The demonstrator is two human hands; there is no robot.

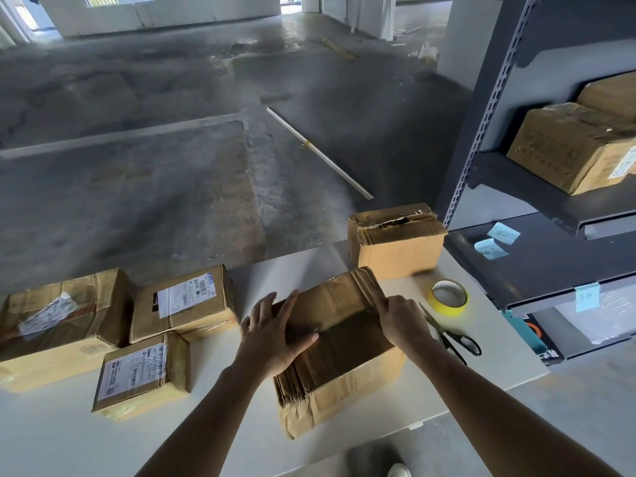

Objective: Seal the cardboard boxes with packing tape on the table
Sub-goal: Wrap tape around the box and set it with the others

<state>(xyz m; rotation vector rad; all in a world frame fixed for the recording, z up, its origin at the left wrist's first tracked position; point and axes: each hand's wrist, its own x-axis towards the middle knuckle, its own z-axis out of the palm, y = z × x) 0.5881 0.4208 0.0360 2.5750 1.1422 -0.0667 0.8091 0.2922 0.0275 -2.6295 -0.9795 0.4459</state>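
Observation:
A worn cardboard box [339, 342] lies in the middle of the white table [213, 438], its top flaps folded down. My left hand [275, 333] presses flat on the box's left top edge, fingers spread and straight. My right hand [401, 320] rests on the right top edge, fingers bent over the rim. A yellow roll of packing tape [447, 297] lies just right of the box. Black-handled scissors [451, 335] lie beside it, close to my right wrist.
Three labelled boxes [182, 302] [141, 371] [58, 325] sit at the table's left. Another box [395, 241] with torn flaps stands at the back right corner. A dark metal shelf unit [537, 187] with boxes rises at the right. Concrete floor lies beyond.

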